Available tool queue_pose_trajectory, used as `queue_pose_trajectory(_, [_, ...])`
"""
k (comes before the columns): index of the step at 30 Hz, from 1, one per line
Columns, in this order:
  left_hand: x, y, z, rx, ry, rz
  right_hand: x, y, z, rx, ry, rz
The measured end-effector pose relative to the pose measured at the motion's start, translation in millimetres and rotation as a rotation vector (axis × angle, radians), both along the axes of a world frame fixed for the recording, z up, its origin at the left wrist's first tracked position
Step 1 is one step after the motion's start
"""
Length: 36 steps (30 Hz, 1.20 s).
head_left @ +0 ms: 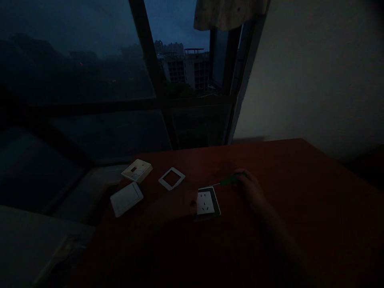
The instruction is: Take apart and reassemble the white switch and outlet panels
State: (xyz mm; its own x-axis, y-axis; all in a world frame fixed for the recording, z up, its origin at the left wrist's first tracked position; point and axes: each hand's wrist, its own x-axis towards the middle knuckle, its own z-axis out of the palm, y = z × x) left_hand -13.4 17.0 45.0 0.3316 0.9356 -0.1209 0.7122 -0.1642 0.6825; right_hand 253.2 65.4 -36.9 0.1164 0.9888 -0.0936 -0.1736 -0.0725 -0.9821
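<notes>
One bare left hand (184,203) grips the left edge of a square wall socket (206,203) with a white plastic face and a dark grey border; its fingers are too dim to tell apart. Whether the socket rests on the reddish-brown, smooth-topped counter (288,168) or is held just above it, I cannot tell. Its slotted face looks up and toward the person, with one pair of slots at the far end, a single slot midway and a splayed pair at the near end. The outline is close to square, and the line through the slots runs almost straight away from the person.

To the right of the socket, the right hand (247,186) is closed around the green handle of a slim screwdriver (229,180) with a metal shaft. The tool's long axis lies nearly crosswise, handle rightward, shaft pointing left along the socket's far edge; contact is unclear.

Left of the socket and a little beyond it lies a thin white square frame (177,173), one corner toward the person. Well left of the socket are an off-white shallow box (142,171) with a dark rectangular opening and, just beside it on the near side, a white rounded rectangular plate (126,199). Beyond the socket stands a dark-framed window (164,102).
</notes>
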Motion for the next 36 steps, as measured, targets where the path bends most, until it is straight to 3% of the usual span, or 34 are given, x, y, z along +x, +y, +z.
queue_pose_trajectory(12, [-14.6, -2.7, -10.4, 0.001, 0.089, -0.074, 0.7, 1.3, -0.7, -0.013, -0.017, -0.003])
queue_pose_trajectory(22, [-19.9, -8.4, -22.8, 0.127, 0.15, -0.085, -0.1, -0.1, 1.7, -0.026, -0.011, -0.026])
queue_pose_trajectory(31, [-14.2, -11.6, -27.9, 0.025, -0.271, 0.063, 0.3, -2.1, 2.1, -0.027, -0.001, -0.022])
queue_pose_trajectory(36, [-12.9, -15.2, -31.3, -0.1, -0.352, 0.111, -0.4, -0.6, 0.3, -0.036, 0.015, -0.028])
